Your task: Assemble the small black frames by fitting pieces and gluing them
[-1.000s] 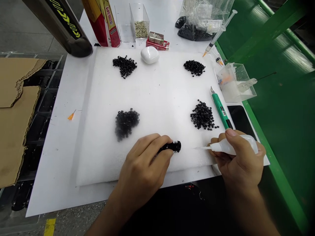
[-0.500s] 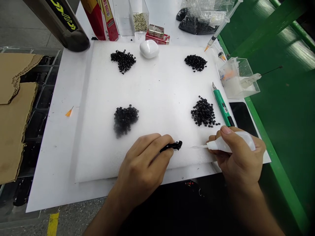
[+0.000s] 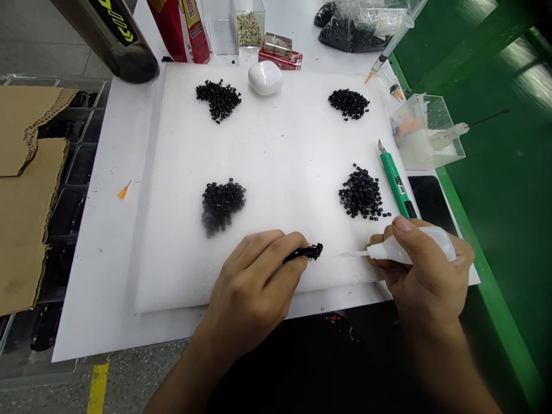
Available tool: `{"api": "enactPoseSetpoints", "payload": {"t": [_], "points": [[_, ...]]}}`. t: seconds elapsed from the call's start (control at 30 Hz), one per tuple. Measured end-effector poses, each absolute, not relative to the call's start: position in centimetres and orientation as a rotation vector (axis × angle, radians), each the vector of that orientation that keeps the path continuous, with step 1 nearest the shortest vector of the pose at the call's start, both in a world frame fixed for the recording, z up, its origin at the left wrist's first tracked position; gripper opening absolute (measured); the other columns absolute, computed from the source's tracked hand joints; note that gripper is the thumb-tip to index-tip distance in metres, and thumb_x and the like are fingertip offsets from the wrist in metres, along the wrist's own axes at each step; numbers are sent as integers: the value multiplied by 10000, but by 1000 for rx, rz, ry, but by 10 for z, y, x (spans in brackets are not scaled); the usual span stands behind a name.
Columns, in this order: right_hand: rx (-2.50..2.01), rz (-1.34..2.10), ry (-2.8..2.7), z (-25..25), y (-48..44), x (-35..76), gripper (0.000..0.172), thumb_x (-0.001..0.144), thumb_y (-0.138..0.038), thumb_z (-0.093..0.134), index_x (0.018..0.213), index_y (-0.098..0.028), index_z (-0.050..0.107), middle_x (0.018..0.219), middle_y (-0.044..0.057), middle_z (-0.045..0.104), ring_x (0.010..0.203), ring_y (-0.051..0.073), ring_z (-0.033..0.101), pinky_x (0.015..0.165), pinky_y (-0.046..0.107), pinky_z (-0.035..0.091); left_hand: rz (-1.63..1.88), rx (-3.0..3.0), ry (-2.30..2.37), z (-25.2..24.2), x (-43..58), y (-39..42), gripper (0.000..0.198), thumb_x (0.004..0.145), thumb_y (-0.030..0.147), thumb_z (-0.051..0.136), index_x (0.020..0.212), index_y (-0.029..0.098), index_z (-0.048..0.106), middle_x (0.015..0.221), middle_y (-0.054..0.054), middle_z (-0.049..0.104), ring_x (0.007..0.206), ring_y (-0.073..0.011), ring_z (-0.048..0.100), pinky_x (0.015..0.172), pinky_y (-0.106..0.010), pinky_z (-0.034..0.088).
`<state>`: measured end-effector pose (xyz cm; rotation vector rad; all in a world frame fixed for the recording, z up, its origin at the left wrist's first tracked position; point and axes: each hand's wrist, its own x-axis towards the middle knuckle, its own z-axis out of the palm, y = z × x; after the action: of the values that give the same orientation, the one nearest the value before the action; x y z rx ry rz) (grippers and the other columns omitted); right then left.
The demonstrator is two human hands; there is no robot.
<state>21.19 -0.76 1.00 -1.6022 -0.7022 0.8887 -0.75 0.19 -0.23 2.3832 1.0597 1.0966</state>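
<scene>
My left hand (image 3: 254,284) pinches a small black assembled piece (image 3: 304,252) between thumb and fingers, just above the front of a white foam sheet (image 3: 284,155). My right hand (image 3: 425,267) grips a white squeeze bottle (image 3: 409,247). Its fine nozzle points left at the black piece, with a small gap between them. Four heaps of small black pieces lie on the foam, the nearest to my left hand (image 3: 222,207) and to my right hand (image 3: 360,194). A green craft knife (image 3: 394,181) lies beside my right hand.
Two more black heaps (image 3: 218,100) and a white pebble-like object (image 3: 264,77) are on the foam's far part. Beyond stand a syringe (image 3: 390,49), a clear acrylic box (image 3: 425,132) and a bag of black pellets (image 3: 349,37). Cardboard (image 3: 26,201) lies left.
The whole scene has shifted slightly up and to the right in view. The black piece has turned in my left fingers and looks slimmer. The bottle stays aimed at it.
</scene>
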Motion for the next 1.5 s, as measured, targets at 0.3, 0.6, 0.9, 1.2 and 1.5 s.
{"api": "enactPoseSetpoints", "payload": {"t": [0.3,0.6,0.9,1.2,1.5], "points": [[-1569,883,-680,7,-8,214,236,757,-398,838,694,-229,686,575,-28,558,459,128,549,332,243,443,1102,2385,1072,-4,-6,2,186,861,-45,709,968,106,702,1153,-96,733,1047,-234,647,841,-401,600],[-1563,856,-734,9,-6,213,341,765,-413,818,590,-200,618,518,-23,516,466,139,556,349,245,401,1096,2366,1095,-3,-7,1,191,881,-28,686,973,139,699,1151,-77,734,1054,-232,648,847,-401,598],[-1394,870,-550,23,21,219,372,758,-359,799,589,-231,493,498,-70,334,388,74,295,353,262,234,1040,2339,1115,-2,-7,3,172,896,-9,674,979,139,698,1181,-77,715,1112,-233,616,909,-406,569],[-1515,624,-1631,20,118,219,244,814,-309,766,1032,-216,711,950,43,728,905,214,687,763,362,544,991,2364,1130,-1,-9,5,208,943,71,631,1111,175,694,1216,-37,722,1193,-238,609,1003,-424,511],[-1494,276,-1846,37,102,240,457,886,-329,698,1325,-244,600,1187,85,722,1019,248,685,942,452,539,843,2583,1004,1,-10,5,287,1003,141,565,1262,204,670,1394,-1,656,1335,-294,545,1001,-485,433]]}}
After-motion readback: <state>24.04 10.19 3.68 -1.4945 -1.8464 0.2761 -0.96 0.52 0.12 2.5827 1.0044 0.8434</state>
